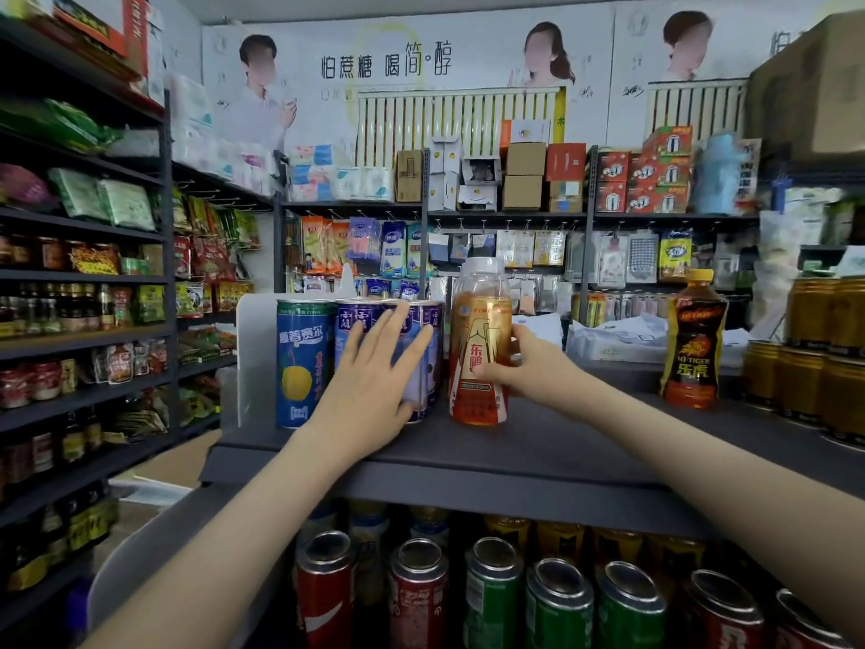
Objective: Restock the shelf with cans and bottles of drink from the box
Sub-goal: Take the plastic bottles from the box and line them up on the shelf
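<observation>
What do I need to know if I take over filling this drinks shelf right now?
Left hand: open, straight fingers pressing the purple-and-white tall cans beside the blue tall can with a yellow fruit.
Right hand: grips the orange plastic bottle with a white cap, upright on the dark top shelf, next to those cans.
Done: these drinks stand on the shelf.
Left: release the bottle, fetch more; the box is out of view.
</observation>
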Tool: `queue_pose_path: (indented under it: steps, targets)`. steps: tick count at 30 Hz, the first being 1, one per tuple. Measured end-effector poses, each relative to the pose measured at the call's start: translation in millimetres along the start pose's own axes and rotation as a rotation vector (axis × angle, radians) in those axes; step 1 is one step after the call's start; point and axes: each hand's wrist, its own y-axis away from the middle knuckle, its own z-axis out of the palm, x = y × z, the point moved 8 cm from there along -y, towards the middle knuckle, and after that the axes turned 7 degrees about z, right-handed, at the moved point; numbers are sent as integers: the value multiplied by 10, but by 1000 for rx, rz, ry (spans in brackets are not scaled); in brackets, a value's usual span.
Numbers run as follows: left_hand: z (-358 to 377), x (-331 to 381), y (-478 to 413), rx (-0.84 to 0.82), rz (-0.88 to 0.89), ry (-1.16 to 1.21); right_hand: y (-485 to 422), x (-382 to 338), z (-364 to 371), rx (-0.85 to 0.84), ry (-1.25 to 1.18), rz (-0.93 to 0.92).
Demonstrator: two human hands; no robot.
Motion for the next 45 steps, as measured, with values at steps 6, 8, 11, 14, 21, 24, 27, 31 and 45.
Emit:
queue_pose_path:
  steps: [6,8,11,14,21,24,27,31,45]
  targets:
    - [-4,-41,5,93,48,-44,90,-285,133,160,590,-363]
    - [11,-59,8,98,46,-45,98,-288,190,198,759,-377]
    - [30,-68,3,115,44,-34,30,-221,258,124,695,-315]
    - [51,-82,-7,98,37,-27,-21,-221,286,112,642,-289]
    - [-72,-56,74,38,-27,71,135,-314,304,246,837,-234]
    - [-283,-53,255,114,-79,127,418,-507,382,308,800,-345]
    - [-514,-12,548,165,-131,199,830,-757,529,336,675,-470]
    - [-822,115,1164,196,-224,256,1510,-993,880,364,521,-677]
    - [-1433,307,4830,-362,-816,149,3290,-826,3723,-387,169,-595]
